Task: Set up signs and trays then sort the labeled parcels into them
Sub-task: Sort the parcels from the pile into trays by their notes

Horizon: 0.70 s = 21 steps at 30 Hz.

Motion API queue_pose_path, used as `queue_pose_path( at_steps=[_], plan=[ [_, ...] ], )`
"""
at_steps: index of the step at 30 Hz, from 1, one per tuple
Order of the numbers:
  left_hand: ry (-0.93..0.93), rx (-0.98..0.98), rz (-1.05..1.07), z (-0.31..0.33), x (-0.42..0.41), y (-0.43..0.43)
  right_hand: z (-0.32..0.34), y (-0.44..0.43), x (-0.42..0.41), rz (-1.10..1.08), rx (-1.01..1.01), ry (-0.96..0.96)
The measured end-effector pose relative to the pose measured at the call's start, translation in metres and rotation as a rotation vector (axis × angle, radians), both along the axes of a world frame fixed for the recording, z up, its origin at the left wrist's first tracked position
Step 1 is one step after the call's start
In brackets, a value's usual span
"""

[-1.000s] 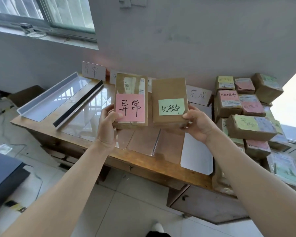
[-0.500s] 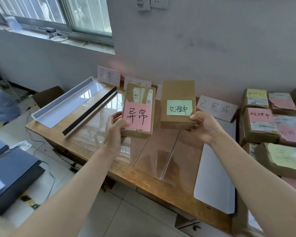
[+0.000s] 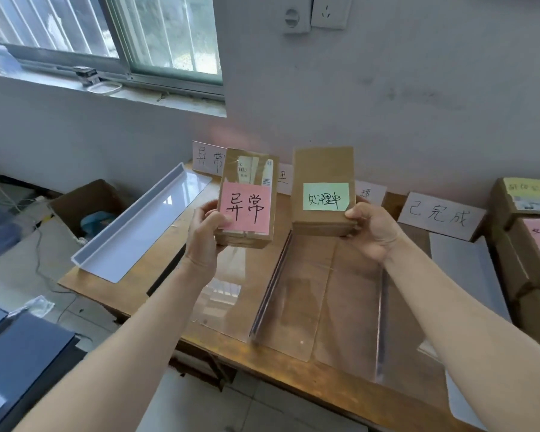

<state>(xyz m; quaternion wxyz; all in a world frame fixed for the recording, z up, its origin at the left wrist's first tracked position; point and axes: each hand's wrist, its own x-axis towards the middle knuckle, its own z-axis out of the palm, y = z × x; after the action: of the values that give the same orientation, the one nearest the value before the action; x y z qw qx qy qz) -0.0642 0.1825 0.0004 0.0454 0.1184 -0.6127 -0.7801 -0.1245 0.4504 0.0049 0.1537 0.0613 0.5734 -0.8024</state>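
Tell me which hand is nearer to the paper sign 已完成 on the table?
Right. The right hand, gripping the green-note parcel, is just left of the 已完成 sign. The left hand, gripping the pink-note parcel, is much farther left, past both parcels.

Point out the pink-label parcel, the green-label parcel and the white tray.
pink-label parcel [image 3: 246,207]: head view, its pink note.
green-label parcel [image 3: 325,197]: head view, its green note.
white tray [image 3: 144,224]: head view, its bare floor.
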Motion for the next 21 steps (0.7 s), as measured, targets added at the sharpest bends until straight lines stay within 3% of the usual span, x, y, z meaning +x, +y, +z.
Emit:
queue_pose_path(
  at_steps=[14, 21],
  plan=[
    [-0.070, -0.029, -0.034, -0.020, -0.058, -0.103, -0.013, -0.096, -0.058, -0.004, 0.009, -0.098],
    [-0.228, -0.064, 0.049, -0.043, -0.098, -0.181, -0.023, -0.145, -0.084, -0.033, 0.055, -0.138]
  ],
)
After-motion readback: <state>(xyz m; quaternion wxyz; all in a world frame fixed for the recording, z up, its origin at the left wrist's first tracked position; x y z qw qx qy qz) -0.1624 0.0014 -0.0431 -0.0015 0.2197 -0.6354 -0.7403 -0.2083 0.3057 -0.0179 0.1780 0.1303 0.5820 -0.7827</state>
